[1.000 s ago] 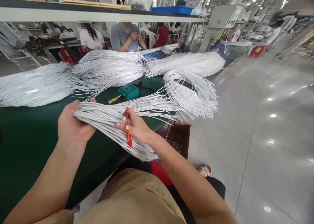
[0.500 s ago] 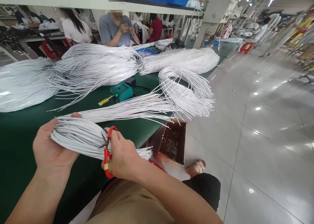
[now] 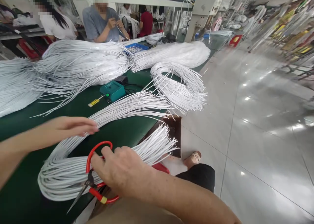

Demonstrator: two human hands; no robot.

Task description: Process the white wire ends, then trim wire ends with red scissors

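Note:
A bundle of white cables [image 3: 61,171] lies folded in a U on the green tabletop [image 3: 19,161], its near cut ends fanning out past the edge. My right hand [image 3: 122,166] rests over the near leg of the bend, fingers through the handles of red-handled scissors [image 3: 92,178]. The blades point down and left, nearly closed. My left hand [image 3: 71,127] is above the far leg of the bundle, fingers stretched out and holding nothing. Whether its fingertips touch the cables I cannot tell.
A teal box-shaped device [image 3: 113,90] sits behind the bundle. More white cable coils [image 3: 180,86] and large wrapped cable bundles [image 3: 83,60] lie farther back. A cardboard box [image 3: 178,132] stands below the table edge. People, including a person in grey [image 3: 98,22], sit across the table.
My left hand has let go of the folded cables and lifted away. The bend now lies lower on the table. The scissors have swung down and left in my right hand. The view has shifted right.

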